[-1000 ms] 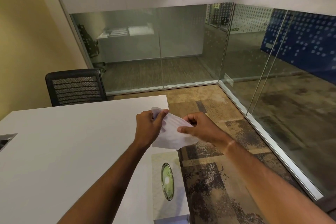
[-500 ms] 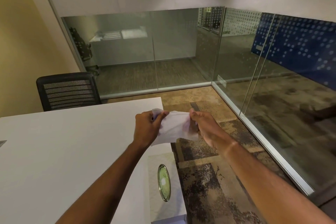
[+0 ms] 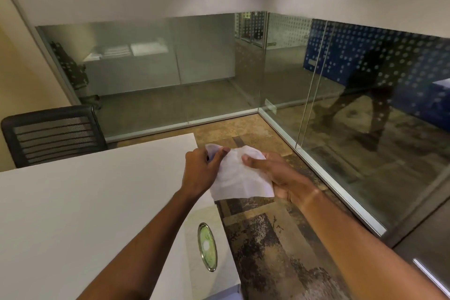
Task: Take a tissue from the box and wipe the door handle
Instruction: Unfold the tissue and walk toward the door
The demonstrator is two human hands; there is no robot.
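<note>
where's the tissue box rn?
Head view, bottom centre: the tissue box sits at the white table's right edge, under the left forearm, below the tissue held in both hands.

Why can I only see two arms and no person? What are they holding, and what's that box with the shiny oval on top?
The camera sits on the person's head and looks forward and down, so you see what they see: their own two arms reaching out, but not their body or face.

The left hand and the right hand are holding one thin white tissue between them, each pinching a side of it.

Below the arms is a big white table. On its near corner stands the tissue box. The shiny oval is the opening on top where tissues come out.

Behind the table there is a black chair, and glass walls go around the room. The floor is patchy brown carpet.

The tissue is meant for wiping a door handle, but no handle shows in this picture.
</note>
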